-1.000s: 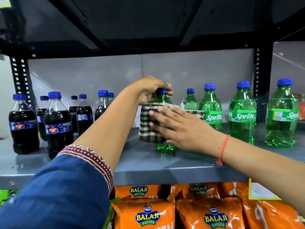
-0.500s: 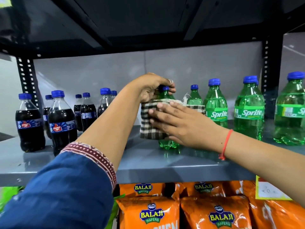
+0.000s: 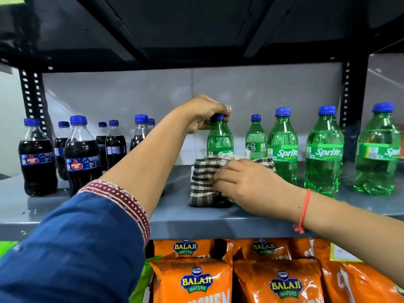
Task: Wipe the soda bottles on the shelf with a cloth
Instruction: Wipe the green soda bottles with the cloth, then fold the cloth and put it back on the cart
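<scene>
A green Sprite bottle stands on the grey shelf in the middle. My left hand grips its blue cap from above. My right hand presses a brown-and-white checked cloth around the bottle's lower half, down at the shelf surface, hiding the base. More green Sprite bottles stand in a row to the right. Dark cola bottles with blue caps stand in a group on the left.
A black shelf board hangs low overhead, with perforated black uprights at both sides. Orange Balaji wafer bags fill the shelf below. A yellow price tag hangs at the shelf's front edge, right.
My right hand has slid the cloth down from the bottle's shoulder to its base, uncovering the upper bottle and label. My left hand stays on the cap.
</scene>
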A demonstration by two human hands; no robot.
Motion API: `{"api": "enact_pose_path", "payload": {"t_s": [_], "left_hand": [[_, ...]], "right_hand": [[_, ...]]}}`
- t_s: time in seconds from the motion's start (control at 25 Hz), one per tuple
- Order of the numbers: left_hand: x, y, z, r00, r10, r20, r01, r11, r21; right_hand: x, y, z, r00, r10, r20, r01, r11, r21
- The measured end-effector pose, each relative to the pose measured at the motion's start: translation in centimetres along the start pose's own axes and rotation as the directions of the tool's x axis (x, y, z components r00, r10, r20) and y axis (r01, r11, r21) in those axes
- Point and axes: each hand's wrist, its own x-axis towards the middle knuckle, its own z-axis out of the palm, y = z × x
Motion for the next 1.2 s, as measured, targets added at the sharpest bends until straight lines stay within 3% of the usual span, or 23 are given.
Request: {"api": "enact_pose_path", "payload": {"t_s": [0.08,0.16,0.24,0.32,0.4,0.48,0.64,0.8,0.96,1.0,1.2], "left_hand": [[-0.9,0.6,-0.3,0.981,0.149,-0.127,-0.130,0.981,0.144],[-3.3,1.5,-1.1,0.930,0.310,-0.198,-0.242,0.920,0.307],[-7.3,2.1,-2.2,0.931,0.352,-0.095,-0.268,0.837,0.477],[-11.7,1.9,-3.0,0.954,0.292,0.067,-0.287,0.826,0.486],[-15.4,1.4,-3.6,0.954,0.217,0.207,-0.284,0.874,0.393],[-17.4,0.7,-3.9,0.956,0.161,0.247,-0.249,0.888,0.386],[-19.6,0.3,-4.1,0.986,0.129,0.103,-0.163,0.871,0.463],[-22.0,-0.5,-5.4,0.998,0.048,-0.033,-0.023,0.840,0.543],[-25.5,-1.6,-7.6,0.992,-0.058,-0.113,0.109,0.849,0.517],[-26.8,-2.0,-8.2,0.988,-0.094,-0.125,0.143,0.862,0.487],[-33.2,-4.7,-10.5,0.958,-0.231,-0.168,0.277,0.894,0.353]], "right_hand": [[0.2,-0.3,-1.3,0.988,0.155,0.016,-0.156,0.968,0.197],[0.4,-0.1,-2.9,0.951,0.309,0.030,-0.292,0.859,0.420],[0.5,0.6,-4.6,0.912,0.410,0.035,-0.347,0.720,0.601],[0.7,1.0,-6.0,0.889,0.451,0.082,-0.365,0.588,0.721],[0.9,1.0,-7.0,0.895,0.403,0.189,-0.369,0.435,0.822],[1.3,0.7,-7.6,0.914,0.290,0.282,-0.367,0.301,0.880],[2.3,-1.1,-7.8,0.914,0.090,0.397,-0.404,0.091,0.910],[2.3,-4.2,-8.0,0.902,0.178,0.394,-0.425,0.203,0.882],[2.6,-8.3,-8.3,0.883,0.147,0.446,-0.450,0.539,0.712],[3.1,-9.1,-8.5,0.881,0.160,0.445,-0.448,0.582,0.678],[5.7,-12.7,-9.2,0.867,0.042,0.497,-0.447,0.508,0.736]]}}
